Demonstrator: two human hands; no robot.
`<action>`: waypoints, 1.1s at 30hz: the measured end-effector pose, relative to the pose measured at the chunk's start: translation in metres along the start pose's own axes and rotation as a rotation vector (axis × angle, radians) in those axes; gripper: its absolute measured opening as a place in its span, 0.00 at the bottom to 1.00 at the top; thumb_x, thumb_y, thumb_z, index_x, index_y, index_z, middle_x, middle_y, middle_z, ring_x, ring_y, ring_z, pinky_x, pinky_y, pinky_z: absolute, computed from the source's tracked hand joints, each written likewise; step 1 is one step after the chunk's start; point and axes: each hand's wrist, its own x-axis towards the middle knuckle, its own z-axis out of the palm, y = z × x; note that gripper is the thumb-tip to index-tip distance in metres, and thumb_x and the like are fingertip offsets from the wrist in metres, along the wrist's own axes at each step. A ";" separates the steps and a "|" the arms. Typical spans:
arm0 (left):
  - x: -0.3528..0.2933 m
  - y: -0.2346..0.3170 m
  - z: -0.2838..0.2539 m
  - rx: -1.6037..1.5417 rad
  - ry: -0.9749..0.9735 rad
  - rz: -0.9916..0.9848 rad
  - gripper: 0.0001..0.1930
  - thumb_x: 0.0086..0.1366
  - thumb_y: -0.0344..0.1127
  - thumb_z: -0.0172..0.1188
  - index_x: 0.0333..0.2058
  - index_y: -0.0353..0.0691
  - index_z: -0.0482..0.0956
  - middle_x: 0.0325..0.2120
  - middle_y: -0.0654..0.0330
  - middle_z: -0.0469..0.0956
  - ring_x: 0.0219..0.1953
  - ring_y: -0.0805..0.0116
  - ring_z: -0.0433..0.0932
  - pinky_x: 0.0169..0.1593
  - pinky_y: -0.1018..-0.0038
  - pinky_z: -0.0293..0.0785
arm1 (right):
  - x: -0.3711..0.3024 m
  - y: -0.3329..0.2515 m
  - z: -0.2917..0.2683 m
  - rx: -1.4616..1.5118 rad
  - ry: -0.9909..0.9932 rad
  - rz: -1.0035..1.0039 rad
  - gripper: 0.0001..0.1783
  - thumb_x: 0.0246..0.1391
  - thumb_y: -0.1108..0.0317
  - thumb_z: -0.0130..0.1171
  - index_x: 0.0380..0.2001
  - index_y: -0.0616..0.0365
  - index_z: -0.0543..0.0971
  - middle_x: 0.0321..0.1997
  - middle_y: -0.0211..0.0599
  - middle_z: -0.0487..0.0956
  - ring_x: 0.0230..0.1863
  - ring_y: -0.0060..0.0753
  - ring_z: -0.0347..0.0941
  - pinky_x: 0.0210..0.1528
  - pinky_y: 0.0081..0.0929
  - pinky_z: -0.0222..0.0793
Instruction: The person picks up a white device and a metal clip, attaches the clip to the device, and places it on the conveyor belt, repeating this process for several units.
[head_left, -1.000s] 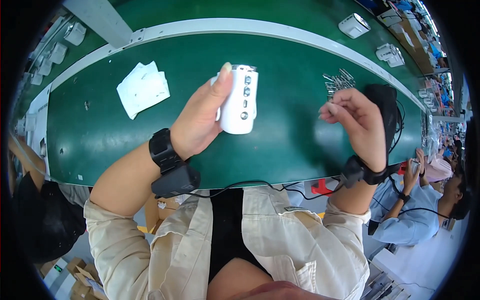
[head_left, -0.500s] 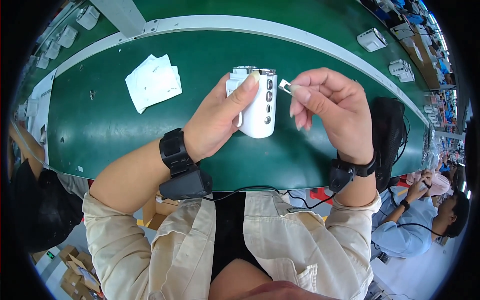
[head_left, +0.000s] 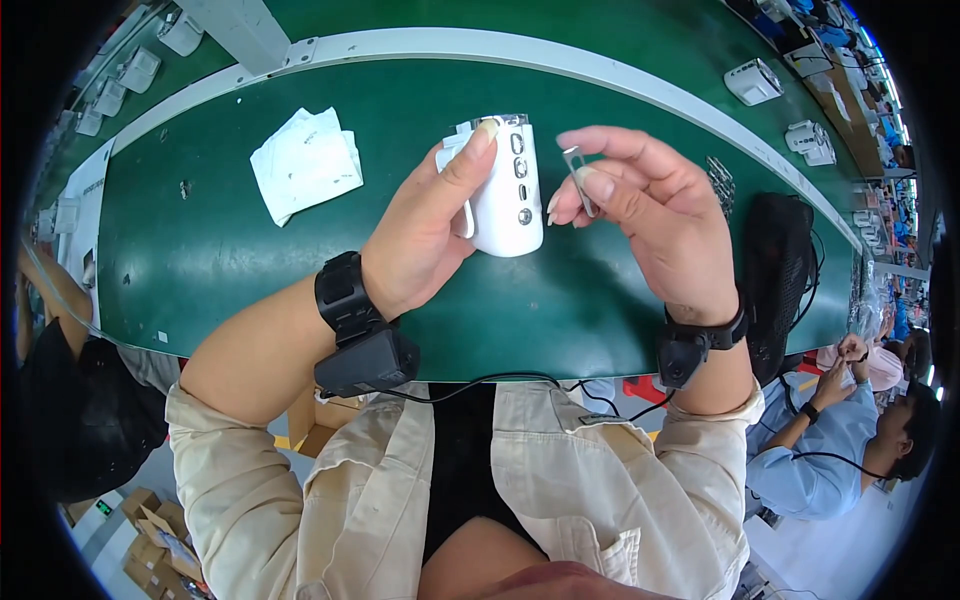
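Note:
My left hand (head_left: pixel 415 220) is wrapped round a white handheld device (head_left: pixel 505 220), its thumb lying along the front near the clear top end. A column of small silver-rimmed buttons and openings runs down the device's right side, and a white clip-like part juts from its left. Between thumb and fingers, my right hand (head_left: pixel 672 215) pinches a small flat metal piece shaped like a narrow loop (head_left: pixel 574 170). That piece is a short distance right of the device, not touching it. Folded white sheets (head_left: pixel 305 165) lie on the green table left of my left hand.
Several small metal pieces (head_left: pixel 720 185) lie beyond my right hand, beside a long black mesh-covered object (head_left: pixel 778 280). A white rail (head_left: pixel 450 43) curves across the far side. Past it stand more white devices (head_left: pixel 752 82). A co-worker in light blue (head_left: pixel 815 445) sits at right.
The device in my left hand has shifted up and slightly left. My right hand has turned the metal piece more upright, and the small metal pieces behind that hand now show.

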 end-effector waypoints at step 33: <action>0.003 -0.012 -0.004 0.007 -0.168 -0.099 0.24 0.68 0.55 0.52 0.49 0.40 0.70 0.35 0.65 0.75 0.35 0.77 0.76 0.37 0.76 0.77 | 0.011 0.027 0.003 -0.214 0.073 -0.325 0.06 0.55 0.79 0.60 0.37 0.64 0.79 0.53 0.38 0.71 0.46 0.24 0.71 0.50 0.22 0.67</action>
